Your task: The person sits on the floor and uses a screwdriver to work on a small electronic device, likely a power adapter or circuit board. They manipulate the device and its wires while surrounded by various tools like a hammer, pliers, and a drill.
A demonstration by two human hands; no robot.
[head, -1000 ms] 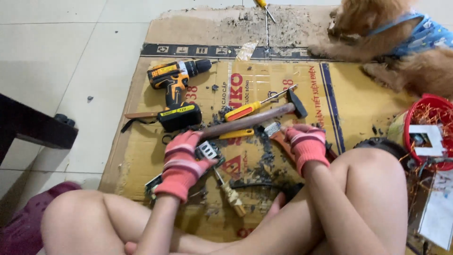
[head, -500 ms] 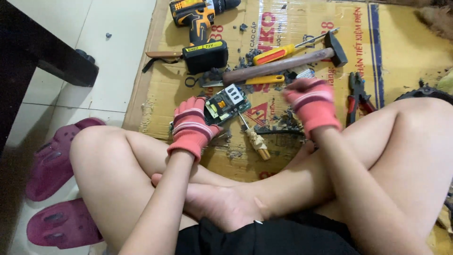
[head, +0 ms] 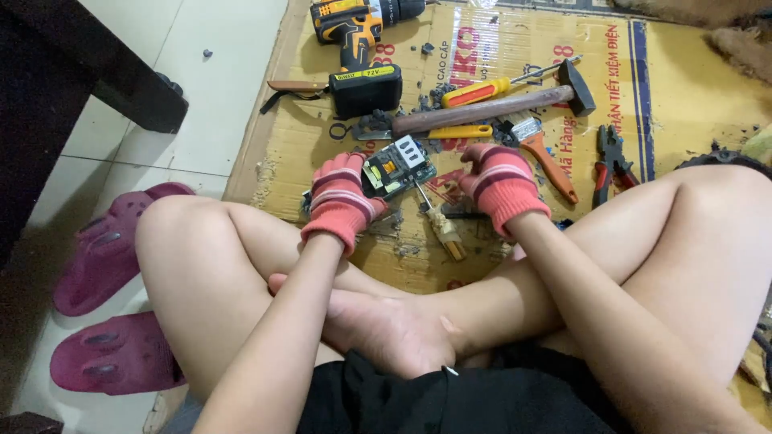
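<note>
I sit cross-legged on a sheet of cardboard (head: 691, 88). Both hands wear pink striped knit gloves. My left hand (head: 342, 197) grips the left edge of a small green circuit board (head: 398, 166). My right hand (head: 498, 183) rests just right of the board, fingers curled near a screwdriver with a wooden handle (head: 441, 227) that lies on the cardboard between my hands. Whether the right hand holds anything is hidden by the glove.
Beyond my hands lie a hammer (head: 498, 100), a yellow screwdriver (head: 482, 90), a scraper (head: 547, 157), pliers (head: 609, 157) and a yellow-black cordless drill (head: 358, 48). Two pink sandals (head: 112, 321) sit on the tiled floor at left, beside a dark furniture leg (head: 121, 80).
The view has tilted down and moved closer; my legs and the sandals now fill the lower frame. Both hands have stayed at the circuit board, the right one drawing slightly nearer it.
</note>
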